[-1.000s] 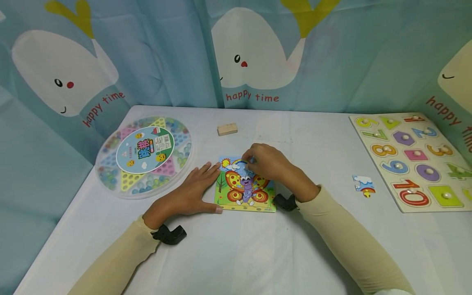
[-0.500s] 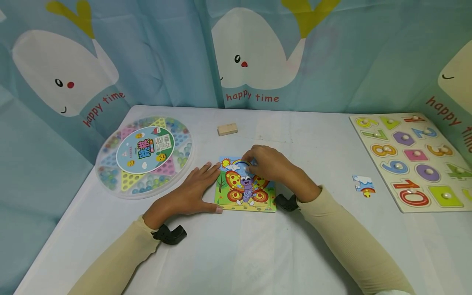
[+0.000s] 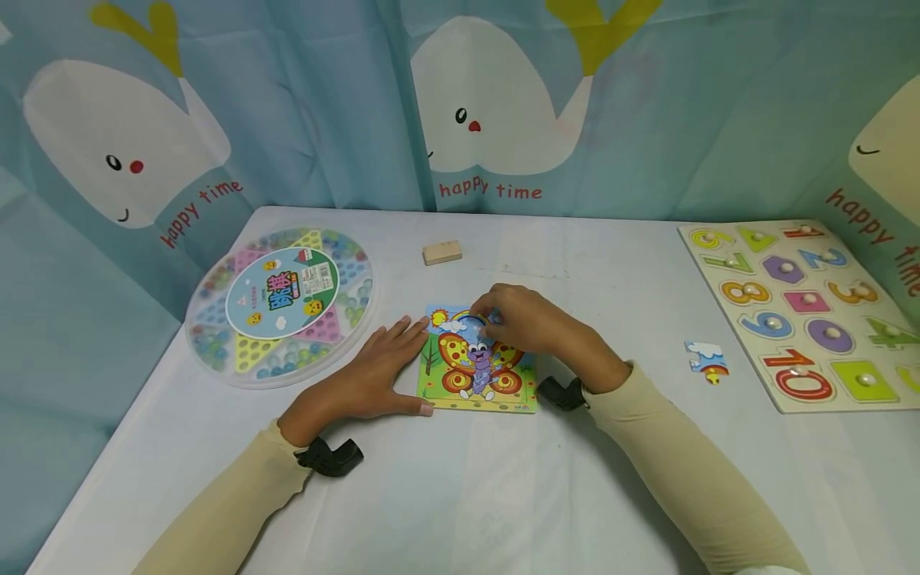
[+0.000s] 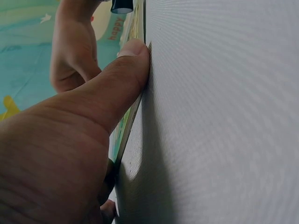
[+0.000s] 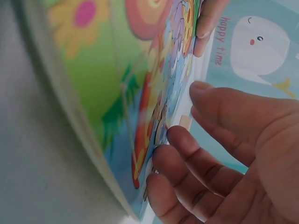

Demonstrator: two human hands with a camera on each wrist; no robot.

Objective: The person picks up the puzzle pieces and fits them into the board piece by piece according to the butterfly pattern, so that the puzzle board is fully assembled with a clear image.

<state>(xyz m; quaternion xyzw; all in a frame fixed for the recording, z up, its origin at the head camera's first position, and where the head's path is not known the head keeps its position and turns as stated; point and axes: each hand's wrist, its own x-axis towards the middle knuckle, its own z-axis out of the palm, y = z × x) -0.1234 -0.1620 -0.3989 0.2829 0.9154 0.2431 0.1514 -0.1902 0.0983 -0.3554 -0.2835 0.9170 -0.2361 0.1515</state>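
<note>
In the head view a butterfly jigsaw puzzle (image 3: pixel 477 375) in a flat square board lies mid-table. My left hand (image 3: pixel 374 371) rests at its left side, fingers spread, fingertips on the upper left edge and thumb by the lower left corner. The left wrist view shows that thumb (image 4: pixel 131 60) against the board's edge. Over the puzzle's upper right part, my right hand (image 3: pixel 521 315) bends its fingers down onto a puzzle piece (image 5: pixel 161 126), largely hidden beneath them. A loose puzzle piece (image 3: pixel 707 362) with cloud and rainbow lies on the table to the right.
A round Chinese checkers set (image 3: pixel 338 327) with marbles under a clear cover stands at the left. Behind the puzzle lies a small wooden block (image 3: pixel 442 252). A number-and-shape peg board (image 3: pixel 747 327) is at the right. A whale-print curtain (image 3: pixel 323 120) hangs behind the table.
My right hand has shifted very slightly over the same part of the puzzle, its wrist a little lower and to the right. The left hand keeps its place.
</note>
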